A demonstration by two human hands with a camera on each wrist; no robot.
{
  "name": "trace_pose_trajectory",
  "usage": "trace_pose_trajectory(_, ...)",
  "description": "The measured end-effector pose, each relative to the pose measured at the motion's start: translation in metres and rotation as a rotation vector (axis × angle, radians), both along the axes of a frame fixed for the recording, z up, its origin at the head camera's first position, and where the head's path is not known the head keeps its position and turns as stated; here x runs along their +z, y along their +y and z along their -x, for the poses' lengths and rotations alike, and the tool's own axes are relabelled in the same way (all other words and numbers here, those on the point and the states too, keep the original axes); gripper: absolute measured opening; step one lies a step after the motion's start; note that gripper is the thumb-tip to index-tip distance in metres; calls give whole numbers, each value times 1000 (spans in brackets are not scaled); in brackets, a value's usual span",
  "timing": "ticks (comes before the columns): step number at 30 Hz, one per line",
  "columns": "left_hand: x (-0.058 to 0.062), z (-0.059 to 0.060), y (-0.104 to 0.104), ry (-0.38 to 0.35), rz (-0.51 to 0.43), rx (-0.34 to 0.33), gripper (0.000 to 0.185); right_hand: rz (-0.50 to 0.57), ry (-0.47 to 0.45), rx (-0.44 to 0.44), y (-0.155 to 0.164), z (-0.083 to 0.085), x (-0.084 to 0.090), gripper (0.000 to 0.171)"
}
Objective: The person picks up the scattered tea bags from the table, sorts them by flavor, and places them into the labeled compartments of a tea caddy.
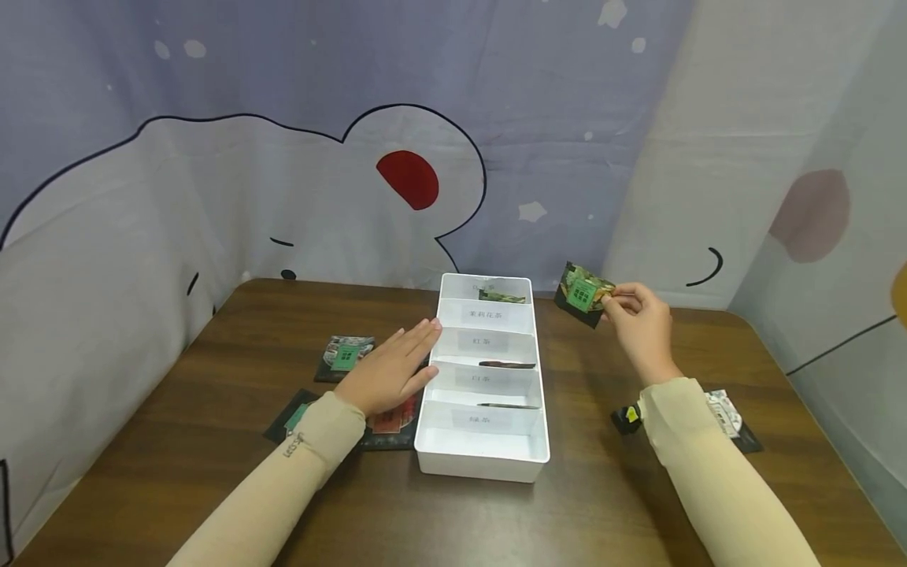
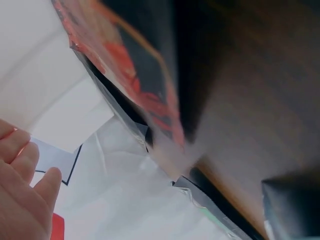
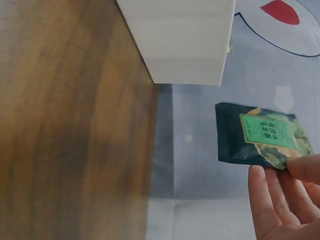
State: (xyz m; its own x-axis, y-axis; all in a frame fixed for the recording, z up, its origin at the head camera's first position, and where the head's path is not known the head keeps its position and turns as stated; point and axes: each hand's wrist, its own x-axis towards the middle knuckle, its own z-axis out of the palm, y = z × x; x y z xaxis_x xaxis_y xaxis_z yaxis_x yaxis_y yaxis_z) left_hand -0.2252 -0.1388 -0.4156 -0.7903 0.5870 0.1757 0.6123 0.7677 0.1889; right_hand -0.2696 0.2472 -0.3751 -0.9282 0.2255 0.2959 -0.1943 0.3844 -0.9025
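My right hand (image 1: 641,331) pinches one corner of a dark tea sachet (image 1: 581,293) with a green label, between thumb and fingers. It is held up in the air, right of the far end of a white divided box (image 1: 482,468); the right wrist view shows the sachet's (image 3: 270,131) printed face. My left hand (image 1: 388,370) has its fingers straight, fingertips right at the box's left wall. In the box, a green-patterned sachet (image 1: 501,296) stands in the farthest compartment. A dark reddish sachet (image 1: 506,365) and another thin one (image 1: 509,405) show edge-on in nearer compartments.
Left of the box lie sachets with green labels (image 1: 345,358) and a red-labelled sachet (image 1: 390,421), partly hidden under my left arm. By my right forearm are a small black sachet (image 1: 627,419) and a white-patterned one (image 1: 726,417). A printed curtain (image 1: 538,157) hangs behind the wooden table (image 1: 482,528).
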Motion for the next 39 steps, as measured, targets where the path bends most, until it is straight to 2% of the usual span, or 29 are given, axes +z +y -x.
trace_pose_trajectory(8,0,0,0,7,14,-1,70,72,67,81,-10,15,11,28)
trace_pose_trajectory(18,-1,0,0,-2,12,6,70,166,135,146,-30,34,13,24)
trace_pose_trajectory(26,-2,-1,0,5,-1,4,69,132,143,185,-51,40,18,23)
trace_pose_trajectory(33,-1,-2,2,2,0,3,70,46,129,199,-59,47,12,20)
trace_pose_trajectory(39,-1,-3,4,6,-5,-3,69,56,106,233,-62,47,8,19)
